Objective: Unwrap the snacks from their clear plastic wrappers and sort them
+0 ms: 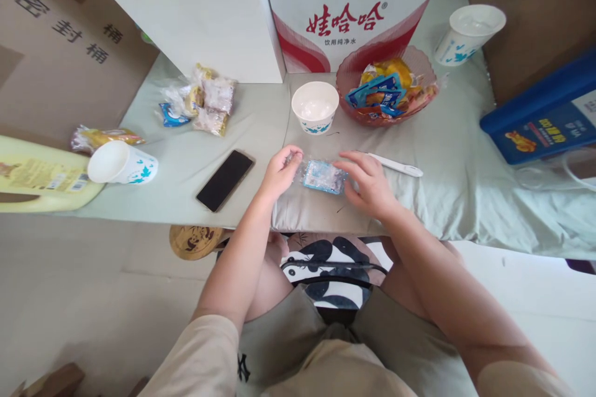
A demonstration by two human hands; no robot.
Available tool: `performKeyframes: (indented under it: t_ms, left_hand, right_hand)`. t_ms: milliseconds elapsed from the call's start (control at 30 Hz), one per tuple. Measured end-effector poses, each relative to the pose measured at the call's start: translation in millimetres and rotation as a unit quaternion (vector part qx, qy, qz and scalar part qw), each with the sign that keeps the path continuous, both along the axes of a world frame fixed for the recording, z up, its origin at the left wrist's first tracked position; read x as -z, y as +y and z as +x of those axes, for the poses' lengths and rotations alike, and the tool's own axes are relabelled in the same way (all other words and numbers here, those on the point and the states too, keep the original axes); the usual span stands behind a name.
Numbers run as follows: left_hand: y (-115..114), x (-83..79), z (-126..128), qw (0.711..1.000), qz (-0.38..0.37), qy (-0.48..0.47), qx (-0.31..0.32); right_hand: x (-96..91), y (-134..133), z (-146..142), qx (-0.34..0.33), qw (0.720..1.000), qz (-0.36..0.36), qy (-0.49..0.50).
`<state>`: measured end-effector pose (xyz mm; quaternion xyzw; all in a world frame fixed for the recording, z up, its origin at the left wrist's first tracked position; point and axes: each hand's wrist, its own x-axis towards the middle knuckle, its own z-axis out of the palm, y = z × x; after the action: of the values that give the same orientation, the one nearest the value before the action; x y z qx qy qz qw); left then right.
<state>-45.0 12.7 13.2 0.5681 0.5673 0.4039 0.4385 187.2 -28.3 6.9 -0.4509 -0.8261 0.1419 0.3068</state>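
Left hand and right hand pinch the small blue-and-clear plastic packet at its ends; I'd grip close to the seal, pulling evenly.

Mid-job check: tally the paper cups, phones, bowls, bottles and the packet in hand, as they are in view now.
Paper cups: 3
Phone: 1
Red bowl: 1
Yellow bottle: 1
Packet, held by left hand and right hand: 1
Total: 7
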Motion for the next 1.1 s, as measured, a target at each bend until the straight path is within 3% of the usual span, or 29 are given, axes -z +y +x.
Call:
performKeyframes:
  t_ms: [67,133,333,467,567,667,733,867,967,1033,1100]
  left_hand:
    - [-0.1,-0.4,2.5,1.0,0.002,-0.007,0.006]
    - [2.2,0.9,2.3,0.999,0.022,-0.028,-0.029]
    - [14.8,8.3,-10.8,0.982,0.05,-0.084,-0.161]
    - [15.2,8.4,-16.6,0.978,0.136,-0.068,-0.146]
    - [8.8,4.5,-18.2,0.979,0.176,-0.028,-0.095]
    - [-0.9,-0.4,-21.1,0.978,0.194,0.022,-0.068]
    - [-7.5,-3.1,-25.1,0.975,0.213,0.018,-0.057]
    - [-20.0,-9.2,-37.0,0.981,0.192,-0.002,-0.041]
    - [-27.0,-15.1,-45.8,0.994,0.104,-0.013,0.037]
    - [-28.4,-17.8,-50.2,0.997,0.056,0.013,0.049]
    - [-26.5,-18.4,-53.3,0.997,0.045,0.06,-0.005]
  right_hand:
    - [0.1,0.9,-2.9,-0.015,1.0,0.001,-0.013]
    - [0.4,3.5,0.1,0.004,1.0,0.002,-0.017]
    - [1.5,13.5,34.7,0.181,0.982,0.001,0.051]
    - [-2.1,13.8,45.2,0.26,0.959,0.003,0.111]
    - [-7.7,9.9,35.5,0.191,0.976,0.023,0.097]
    - [-12.2,3.6,16.9,0.064,0.997,0.028,0.02]
    - [-15.5,-3.6,6.8,0.025,0.999,0.02,-0.037]
    - [-23.5,-26.8,0.8,-0.003,0.995,-0.027,-0.097]
    - [-25.5,-41.8,-0.6,-0.048,0.984,-0.113,-0.131]
    - [-24.2,-44.4,-4.5,-0.03,0.969,-0.166,-0.183]
    - [-22.4,-40.6,-10.1,0.034,0.953,-0.19,-0.234]
